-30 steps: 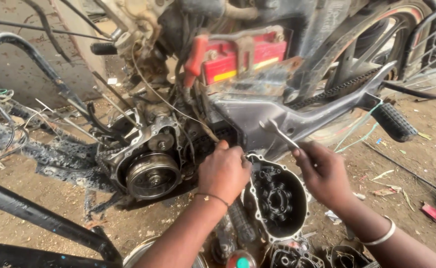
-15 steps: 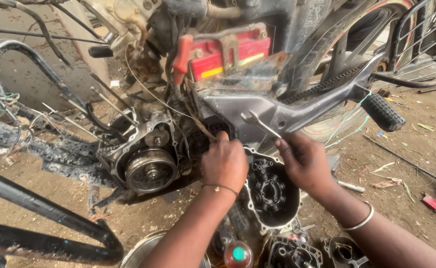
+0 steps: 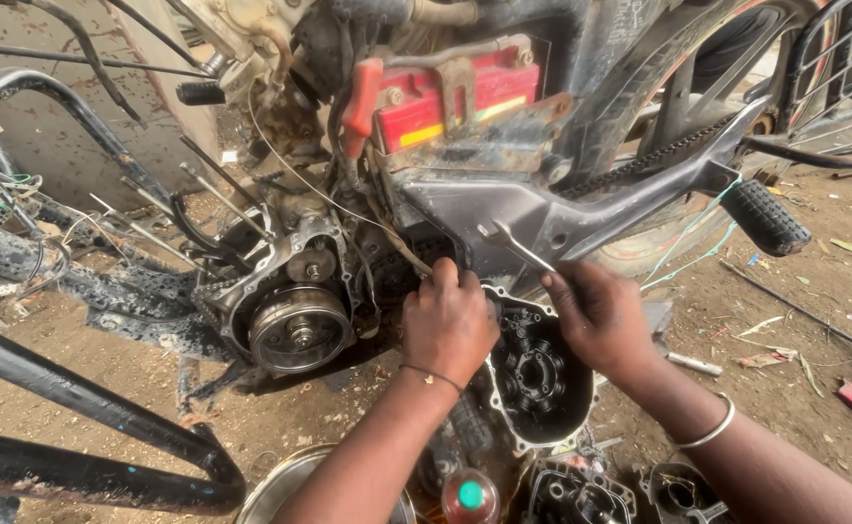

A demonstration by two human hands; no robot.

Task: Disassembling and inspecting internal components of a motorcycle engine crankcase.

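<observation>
A big dirty motorbike (image 3: 542, 194) stands on the dirt, with a round engine part (image 3: 300, 330) open on its side. The left hand (image 3: 450, 325) curls its fingers around the top edge of a black engine cover (image 3: 537, 374) below the bike's frame. The right hand (image 3: 596, 315) pinches a thin metal spanner (image 3: 518, 245) just above that cover.

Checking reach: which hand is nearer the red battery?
Left. The left hand sits below the battery, near the engine; the right hand, holding a spanner, is farther right.
</observation>
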